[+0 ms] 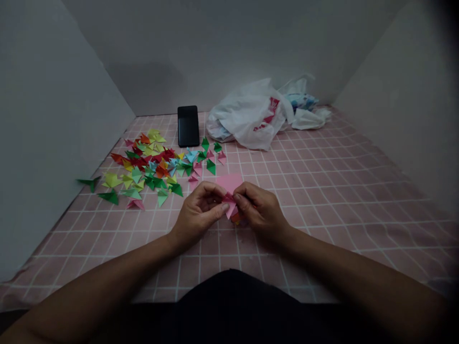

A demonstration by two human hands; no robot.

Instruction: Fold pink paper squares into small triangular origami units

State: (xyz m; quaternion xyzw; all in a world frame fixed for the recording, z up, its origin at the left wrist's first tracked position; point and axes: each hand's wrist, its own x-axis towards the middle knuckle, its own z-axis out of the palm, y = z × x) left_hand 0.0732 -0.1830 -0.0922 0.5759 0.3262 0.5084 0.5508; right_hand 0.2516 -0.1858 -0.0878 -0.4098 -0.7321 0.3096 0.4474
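Between my two hands is a small pink folded paper [230, 204], with its pointed end toward me. My left hand [199, 206] pinches its left side between thumb and fingers. On the other side, my right hand [261, 208] is closed on its right edge, thumb and index finger together. Just beyond my fingers a flat pink paper sheet [229, 180] lies on the cloth. Partly hidden beneath my right hand is an orange and yellow piece [236, 219], whose shape I cannot make out.
Many folded paper cranes [154, 162] in several colours are heaped at the left. A black phone [188, 126] lies behind them. White plastic bags [251, 114] sit at the back against the wall. Pink checked cloth [322, 191] covers the surface, with pale walls on three sides.
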